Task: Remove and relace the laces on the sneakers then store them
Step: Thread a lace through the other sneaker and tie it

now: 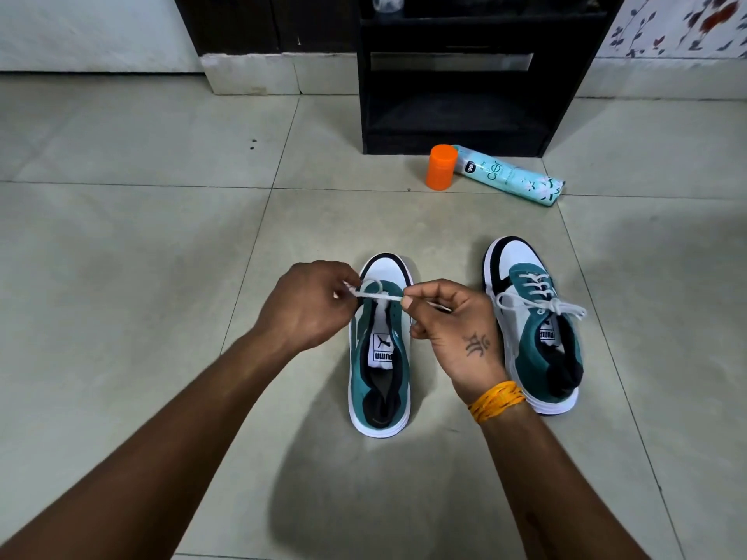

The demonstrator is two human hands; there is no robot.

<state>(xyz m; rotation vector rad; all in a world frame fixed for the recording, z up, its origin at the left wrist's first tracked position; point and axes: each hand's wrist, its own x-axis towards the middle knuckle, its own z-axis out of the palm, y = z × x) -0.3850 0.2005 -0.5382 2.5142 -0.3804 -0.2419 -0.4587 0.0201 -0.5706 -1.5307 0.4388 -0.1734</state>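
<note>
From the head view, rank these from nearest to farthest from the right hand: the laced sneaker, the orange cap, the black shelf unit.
From the right hand, nearest first:
1. Laced sneaker: just beside it, on its right, on the floor.
2. Orange cap: ahead, standing against the lying spray can.
3. Black shelf unit: farthest, behind the cap at the wall.

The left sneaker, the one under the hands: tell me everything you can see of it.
The left sneaker stands upright on the tiled floor, toe pointing away from the person. It has a teal suede-like upper, a white toe cap edged in black, a white sole, a dark lining and a white tongue with a black logo label. Most eyelets look empty. A white lace crosses near the toe end, pinched by the left hand and the right hand. The laced right sneaker stands apart beside it.
</note>
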